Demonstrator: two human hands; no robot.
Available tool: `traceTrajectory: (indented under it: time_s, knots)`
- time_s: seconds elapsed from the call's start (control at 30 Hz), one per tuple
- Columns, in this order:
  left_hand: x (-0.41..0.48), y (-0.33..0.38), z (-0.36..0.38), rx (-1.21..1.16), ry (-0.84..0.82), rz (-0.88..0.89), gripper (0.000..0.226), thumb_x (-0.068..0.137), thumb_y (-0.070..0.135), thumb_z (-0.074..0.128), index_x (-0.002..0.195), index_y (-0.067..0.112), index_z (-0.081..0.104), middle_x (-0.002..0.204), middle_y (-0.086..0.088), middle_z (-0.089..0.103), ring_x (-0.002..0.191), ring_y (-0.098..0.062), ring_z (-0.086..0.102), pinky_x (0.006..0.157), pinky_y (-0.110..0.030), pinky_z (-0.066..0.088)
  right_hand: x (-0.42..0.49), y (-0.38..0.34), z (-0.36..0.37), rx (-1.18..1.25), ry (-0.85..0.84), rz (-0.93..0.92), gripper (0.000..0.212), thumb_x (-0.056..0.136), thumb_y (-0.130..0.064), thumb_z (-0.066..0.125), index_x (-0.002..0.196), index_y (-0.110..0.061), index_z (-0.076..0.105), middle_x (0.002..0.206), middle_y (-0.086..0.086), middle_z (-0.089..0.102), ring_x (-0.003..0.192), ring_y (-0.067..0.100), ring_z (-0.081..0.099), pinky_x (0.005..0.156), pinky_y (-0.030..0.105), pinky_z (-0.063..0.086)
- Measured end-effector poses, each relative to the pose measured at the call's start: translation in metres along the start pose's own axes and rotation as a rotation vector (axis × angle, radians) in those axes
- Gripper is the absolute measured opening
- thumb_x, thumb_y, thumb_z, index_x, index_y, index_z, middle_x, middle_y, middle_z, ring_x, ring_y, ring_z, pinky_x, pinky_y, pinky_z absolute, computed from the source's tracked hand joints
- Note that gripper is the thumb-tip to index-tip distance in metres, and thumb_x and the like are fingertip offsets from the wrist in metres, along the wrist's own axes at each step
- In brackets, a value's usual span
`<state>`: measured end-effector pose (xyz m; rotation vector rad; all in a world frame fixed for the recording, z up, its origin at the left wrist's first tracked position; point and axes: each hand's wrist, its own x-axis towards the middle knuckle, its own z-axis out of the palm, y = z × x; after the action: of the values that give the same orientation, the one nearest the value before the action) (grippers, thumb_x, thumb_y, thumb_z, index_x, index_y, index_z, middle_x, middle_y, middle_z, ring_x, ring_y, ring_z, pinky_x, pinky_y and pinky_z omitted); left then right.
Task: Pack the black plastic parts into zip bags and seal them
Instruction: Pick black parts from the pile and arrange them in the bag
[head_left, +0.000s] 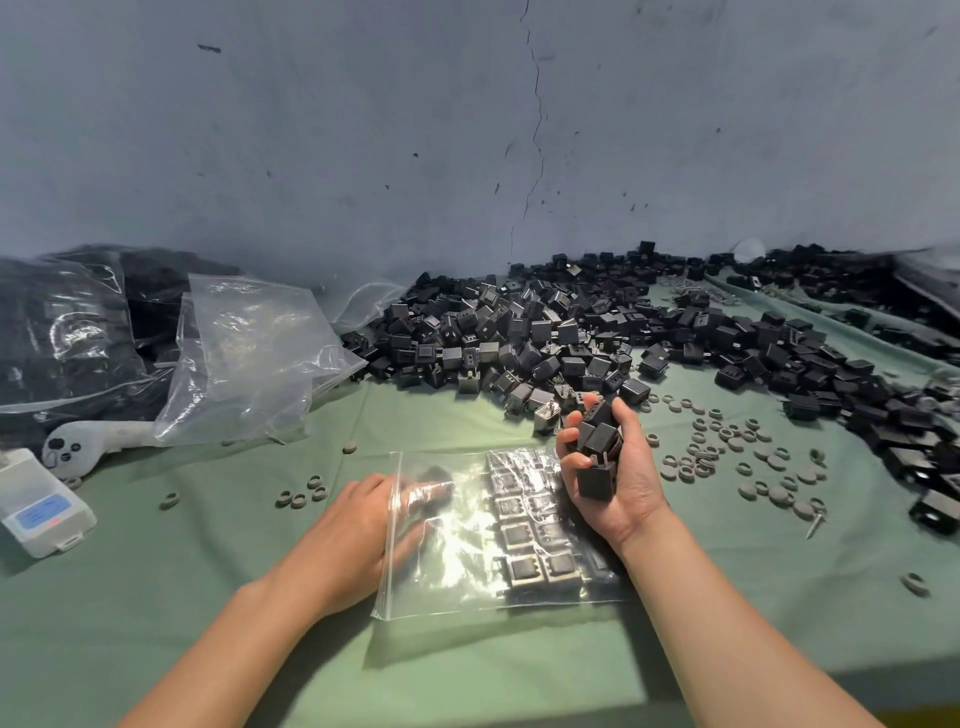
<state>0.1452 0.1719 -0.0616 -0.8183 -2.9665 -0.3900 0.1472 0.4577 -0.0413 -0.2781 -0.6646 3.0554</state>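
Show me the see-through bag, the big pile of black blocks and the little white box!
zip bag (452, 571), head view, clear empty part.
pile of black parts (519, 332), head view, heap's middle.
white box (41, 504), head view, top face.

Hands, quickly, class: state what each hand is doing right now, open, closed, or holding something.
Left hand: open, lying flat in the mouth of the zip bag.
Right hand: closed round a handful of black plastic parts.
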Motion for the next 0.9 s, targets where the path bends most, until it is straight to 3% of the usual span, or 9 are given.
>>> traceTrajectory:
  time_s: [0.1, 0.17, 0.3, 0.4, 0.47, 0.57, 0.67, 0.77, 0.9]
  knots:
    - [0.005, 0.003, 0.002, -0.035, 0.015, -0.008, 0.052, 0.100, 0.051, 0.042, 0.149, 0.051, 0.023, 0.131, 0.018, 0.042, 0.120, -0.009, 0.042, 0.102, -0.029, 0.040, 0.000, 0.000, 0.000, -0.003, -0.001, -0.002, 0.024, 0.088, -0.040, 0.063, 0.101, -0.019, 0.063, 0.085, 0.004, 0.061, 0.067, 0.011, 0.054, 0.037, 0.016, 0.042]
    - [0.007, 0.008, 0.003, -0.102, 0.036, 0.005, 0.052, 0.101, 0.046, 0.045, 0.149, 0.047, 0.028, 0.136, 0.017, 0.045, 0.122, -0.009, 0.047, 0.104, -0.032, 0.043, -0.001, 0.000, 0.000, -0.004, -0.004, 0.002, 0.025, 0.090, -0.041, 0.062, 0.101, -0.019, 0.063, 0.085, 0.004, 0.061, 0.067, 0.011, 0.054, 0.037, 0.016, 0.042]
    - [0.008, 0.012, 0.001, -0.131, 0.055, 0.015, 0.049, 0.097, 0.061, 0.027, 0.139, 0.043, 0.045, 0.129, 0.011, 0.045, 0.106, -0.008, 0.056, 0.093, -0.032, 0.050, -0.001, 0.000, -0.001, 0.004, -0.001, 0.003, 0.025, 0.091, -0.041, 0.063, 0.102, -0.018, 0.064, 0.085, 0.004, 0.062, 0.067, 0.012, 0.054, 0.038, 0.016, 0.042]
    - [0.010, 0.012, 0.001, -0.072, 0.029, 0.089, 0.051, 0.098, 0.062, 0.025, 0.145, 0.048, 0.037, 0.146, 0.022, 0.031, 0.113, -0.001, 0.051, 0.096, -0.027, 0.047, -0.001, 0.000, -0.001, 0.004, -0.006, 0.004, 0.025, 0.093, -0.042, 0.061, 0.101, -0.018, 0.064, 0.084, 0.004, 0.062, 0.066, 0.012, 0.054, 0.038, 0.016, 0.043]
    - [0.012, 0.010, 0.000, -0.127, 0.027, 0.075, 0.054, 0.094, 0.067, 0.024, 0.142, 0.047, 0.041, 0.145, 0.026, 0.032, 0.120, 0.000, 0.049, 0.099, -0.025, 0.044, -0.001, 0.000, 0.000, 0.004, -0.009, 0.006, 0.025, 0.094, -0.042, 0.059, 0.100, -0.018, 0.063, 0.084, 0.004, 0.062, 0.065, 0.011, 0.054, 0.037, 0.017, 0.043]
    - [0.016, 0.011, 0.000, -0.004, 0.045, 0.148, 0.038, 0.096, 0.062, 0.022, 0.121, 0.046, 0.047, 0.137, 0.017, 0.038, 0.116, -0.007, 0.048, 0.097, -0.027, 0.046, 0.000, 0.000, 0.000, 0.001, -0.011, 0.008, 0.025, 0.095, -0.042, 0.058, 0.101, -0.019, 0.063, 0.084, 0.004, 0.061, 0.066, 0.012, 0.053, 0.037, 0.017, 0.042]
    - [0.019, 0.012, -0.001, 0.124, 0.054, 0.176, 0.019, 0.099, 0.051, 0.024, 0.089, 0.037, 0.033, 0.109, 0.010, 0.040, 0.097, -0.017, 0.045, 0.085, -0.032, 0.050, 0.000, -0.001, -0.001, 0.004, -0.011, 0.009, 0.025, 0.095, -0.042, 0.058, 0.101, -0.019, 0.063, 0.084, 0.004, 0.060, 0.066, 0.012, 0.053, 0.037, 0.017, 0.042]
    - [0.017, 0.009, 0.002, 0.124, 0.064, 0.150, 0.017, 0.099, 0.048, 0.036, 0.110, 0.041, 0.048, 0.118, 0.015, 0.039, 0.106, -0.013, 0.046, 0.091, -0.030, 0.048, 0.000, 0.000, -0.001, 0.001, -0.011, 0.006, 0.025, 0.095, -0.042, 0.058, 0.102, -0.018, 0.062, 0.084, 0.004, 0.061, 0.065, 0.012, 0.053, 0.037, 0.017, 0.042]
    - [0.011, 0.014, -0.004, -0.049, 0.073, 0.089, 0.043, 0.099, 0.059, 0.025, 0.137, 0.045, 0.039, 0.147, 0.021, 0.035, 0.129, -0.002, 0.042, 0.108, -0.028, 0.040, 0.000, 0.000, -0.001, 0.003, -0.010, 0.003, 0.025, 0.094, -0.042, 0.059, 0.102, -0.018, 0.063, 0.084, 0.005, 0.062, 0.066, 0.012, 0.053, 0.038, 0.017, 0.043]
